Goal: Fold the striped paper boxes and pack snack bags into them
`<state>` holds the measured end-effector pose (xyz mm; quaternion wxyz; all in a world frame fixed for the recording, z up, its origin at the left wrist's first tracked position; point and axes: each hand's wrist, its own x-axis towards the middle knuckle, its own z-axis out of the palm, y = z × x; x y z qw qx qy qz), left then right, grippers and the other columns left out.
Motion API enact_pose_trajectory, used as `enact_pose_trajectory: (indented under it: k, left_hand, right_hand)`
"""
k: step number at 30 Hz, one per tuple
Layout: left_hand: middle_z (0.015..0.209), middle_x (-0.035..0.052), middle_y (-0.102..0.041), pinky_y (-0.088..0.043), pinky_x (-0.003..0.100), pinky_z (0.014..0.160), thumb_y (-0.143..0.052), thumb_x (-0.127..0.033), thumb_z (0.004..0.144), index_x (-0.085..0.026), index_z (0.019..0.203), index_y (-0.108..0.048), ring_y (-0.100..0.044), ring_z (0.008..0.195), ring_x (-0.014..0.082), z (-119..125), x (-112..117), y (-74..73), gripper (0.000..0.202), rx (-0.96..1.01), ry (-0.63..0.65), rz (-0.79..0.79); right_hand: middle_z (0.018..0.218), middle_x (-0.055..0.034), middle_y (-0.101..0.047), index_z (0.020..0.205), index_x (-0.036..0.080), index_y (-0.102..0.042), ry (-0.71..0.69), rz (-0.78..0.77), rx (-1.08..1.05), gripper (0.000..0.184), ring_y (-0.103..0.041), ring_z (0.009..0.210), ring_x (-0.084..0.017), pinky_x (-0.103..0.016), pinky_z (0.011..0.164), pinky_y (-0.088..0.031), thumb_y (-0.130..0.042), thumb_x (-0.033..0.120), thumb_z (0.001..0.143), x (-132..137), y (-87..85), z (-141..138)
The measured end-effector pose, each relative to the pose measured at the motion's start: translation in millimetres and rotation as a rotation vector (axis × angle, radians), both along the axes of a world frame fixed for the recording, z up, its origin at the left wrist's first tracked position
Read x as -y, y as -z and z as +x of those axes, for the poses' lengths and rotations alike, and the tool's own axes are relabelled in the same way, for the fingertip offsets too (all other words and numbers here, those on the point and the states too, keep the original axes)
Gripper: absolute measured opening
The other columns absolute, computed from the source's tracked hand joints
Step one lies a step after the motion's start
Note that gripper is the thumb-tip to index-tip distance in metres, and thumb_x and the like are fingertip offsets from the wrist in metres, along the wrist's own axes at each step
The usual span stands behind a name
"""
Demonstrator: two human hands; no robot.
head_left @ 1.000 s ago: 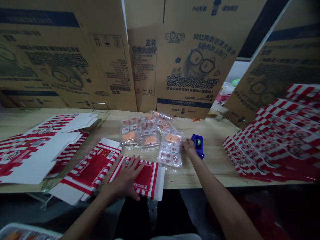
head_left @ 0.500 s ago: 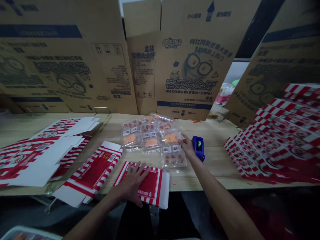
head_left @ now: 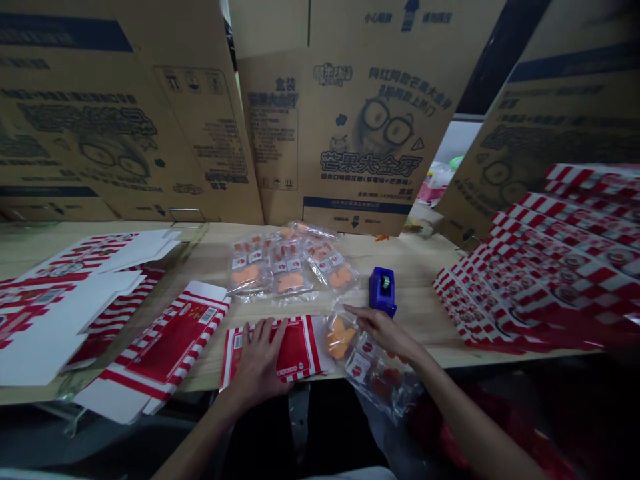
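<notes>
My left hand [head_left: 261, 363] lies over a flat red-and-white striped carton [head_left: 295, 347], with fingers spread across its top and the thumb at its near edge. The carton's white end points right. My right hand [head_left: 385, 330] pinches a clear plastic packet [head_left: 360, 360] by its upper edge. Inside that packet are an orange piece and small wrapped sweets; it hangs tilted over the table's front edge, close to the carton's white end. Several similar packets [head_left: 290, 267] lie in a pile beyond my hands. A blue tape dispenser [head_left: 383, 291] stands just past my right hand.
Another striped carton [head_left: 175, 340] lies left of my left hand. Unfolded carton blanks [head_left: 60, 333] are stacked farther left. A leaning stack of striped cartons [head_left: 540, 280] fills the right side. Large cardboard boxes [head_left: 350, 133] line the table's back.
My right hand has drawn one packet off the pile, toward me and beside the carton's end. My left hand stays on the carton, which has turned slightly. The view has shifted a little right.
</notes>
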<state>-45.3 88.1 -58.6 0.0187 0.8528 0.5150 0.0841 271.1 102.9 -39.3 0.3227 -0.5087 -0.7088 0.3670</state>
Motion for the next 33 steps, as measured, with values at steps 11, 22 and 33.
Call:
enact_pose_trajectory:
  k: [11, 22, 33]
  left_hand:
    - [0.145, 0.026, -0.036, -0.008, 0.062, 0.111, -0.076, -0.046, 0.044, -0.013, 0.142, -0.037, -0.029, 0.135, 0.0439, 5.4, 0.3, 0.5, 0.11, -0.088, 0.079, -0.102]
    - [0.15, 0.0247, -0.029, -0.008, 0.062, 0.111, -0.079, -0.053, 0.039, -0.016, 0.146, -0.03, -0.025, 0.138, 0.0434, 0.2, -5.3, 12.8, 0.123, -0.117, 0.087, -0.198]
    - [0.138, 0.0231, -0.043, -0.015, 0.062, 0.108, -0.077, -0.05, 0.046, -0.017, 0.14, -0.038, -0.035, 0.128, 0.0435, 18.5, 11.8, 0.3, 0.107, 0.051, -0.028, -0.077]
  right_hand:
    - [0.13, -0.0059, -0.058, 0.104, 0.033, -0.071, -0.17, 0.026, 0.342, 0.032, -0.048, 0.124, -0.029, -0.064, 0.108, -0.008, -0.055, 0.017, 0.082, -14.2, 17.1, -60.2]
    - [0.12, -0.0143, -0.063, 0.122, 0.018, -0.059, 0.825, 0.105, -0.017, 0.047, -0.055, 0.116, -0.032, -0.052, 0.1, -0.041, -0.054, 0.047, 0.084, 79.4, 66.3, 24.2]
    - [0.133, -0.0099, -0.055, 0.126, 0.026, -0.05, 0.453, -0.002, -0.339, 0.05, -0.048, 0.126, -0.027, -0.05, 0.108, -0.034, -0.064, 0.037, 0.08, 84.9, 60.6, -113.3]
